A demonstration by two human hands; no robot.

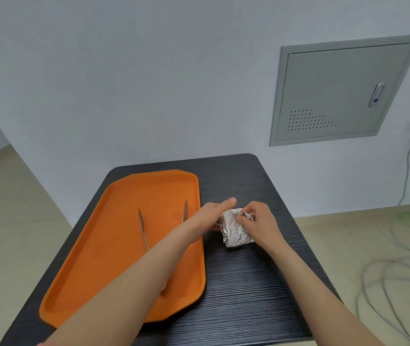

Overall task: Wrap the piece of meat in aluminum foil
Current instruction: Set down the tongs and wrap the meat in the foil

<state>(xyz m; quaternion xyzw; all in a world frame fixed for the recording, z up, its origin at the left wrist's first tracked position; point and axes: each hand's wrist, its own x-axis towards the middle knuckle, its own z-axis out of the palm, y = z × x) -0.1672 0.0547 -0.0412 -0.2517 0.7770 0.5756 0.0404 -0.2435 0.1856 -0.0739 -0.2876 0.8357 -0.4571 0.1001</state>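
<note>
A crumpled aluminum foil bundle (235, 232) lies on the black table (243, 283), just right of the orange tray. The meat is hidden inside the foil. My left hand (215, 212) rests against the bundle's left side with a finger stretched over its far end. My right hand (261, 222) pinches the foil's upper right edge between thumb and fingers.
An orange tray (114, 245) fills the table's left half and holds metal tongs (144, 231), partly under my left forearm. A grey wall cabinet (336, 96) is behind. Cables (398, 270) lie on the floor to the right.
</note>
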